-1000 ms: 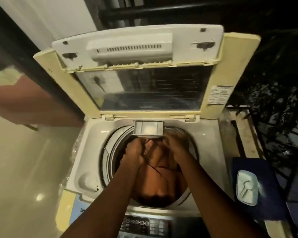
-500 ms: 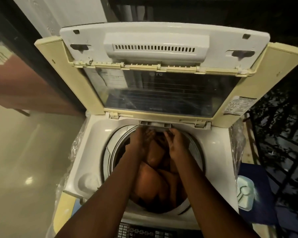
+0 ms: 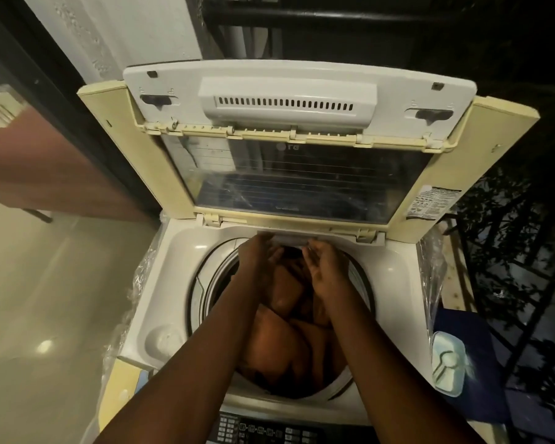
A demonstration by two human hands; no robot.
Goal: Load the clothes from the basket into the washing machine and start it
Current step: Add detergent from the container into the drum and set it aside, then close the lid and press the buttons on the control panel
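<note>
Nearest me sits the control panel (image 3: 263,432), untouched, so starting the wash looks like a later step. Beyond it the drum (image 3: 218,283) of the washing machine (image 3: 180,251) already holds the clothes (image 3: 279,344), brownish bundles heaped nearly to the rim; no basket is in sight. Both forearms reach over the heap, the left hand (image 3: 263,257) and right hand (image 3: 326,272) loosely spread, gripping nothing, fingertips against the little tray (image 3: 289,240) at the back rim, probably pushing it in. Behind stands the lid (image 3: 295,149), propped upright to keep the opening clear.
</note>
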